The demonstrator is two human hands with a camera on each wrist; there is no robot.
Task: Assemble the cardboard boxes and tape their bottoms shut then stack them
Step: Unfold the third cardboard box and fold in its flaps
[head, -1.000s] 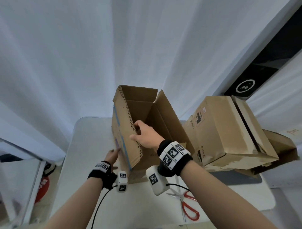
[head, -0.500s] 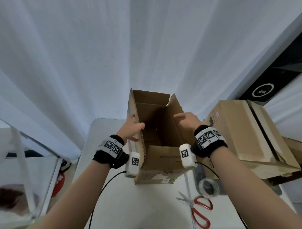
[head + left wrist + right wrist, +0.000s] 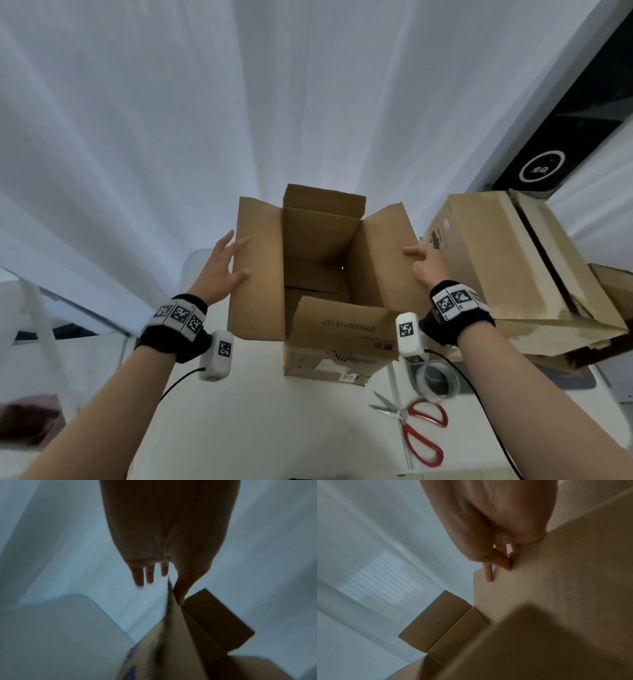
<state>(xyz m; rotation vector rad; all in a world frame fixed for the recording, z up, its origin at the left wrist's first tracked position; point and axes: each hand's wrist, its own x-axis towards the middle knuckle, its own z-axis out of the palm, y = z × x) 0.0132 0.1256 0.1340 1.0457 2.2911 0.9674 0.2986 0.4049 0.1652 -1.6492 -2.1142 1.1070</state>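
Observation:
An open brown cardboard box (image 3: 318, 260) stands upright on the white table (image 3: 260, 428), mouth up, its four top flaps spread. My left hand (image 3: 222, 270) holds the left flap (image 3: 260, 274), thumb on its inner face and fingers behind it. In the left wrist view the flap's edge (image 3: 171, 609) runs between the thumb and the fingers (image 3: 144, 574). My right hand (image 3: 424, 267) holds the right flap (image 3: 383, 260) the same way. In the right wrist view its fingertips (image 3: 488, 577) press on the flap (image 3: 539, 588). The near flap (image 3: 342, 325) shows a printed number.
A stack of larger cardboard boxes (image 3: 507, 267) fills the table's right side, close to my right hand. A clear tape roll (image 3: 436, 378) and red-handled scissors (image 3: 423, 435) lie in front of it. White curtains hang behind. A black device (image 3: 548, 164) stands at the far right.
The box went from tilted to upright and square. Both hands moved from its walls onto the side flaps and drew apart, spreading those flaps outward.

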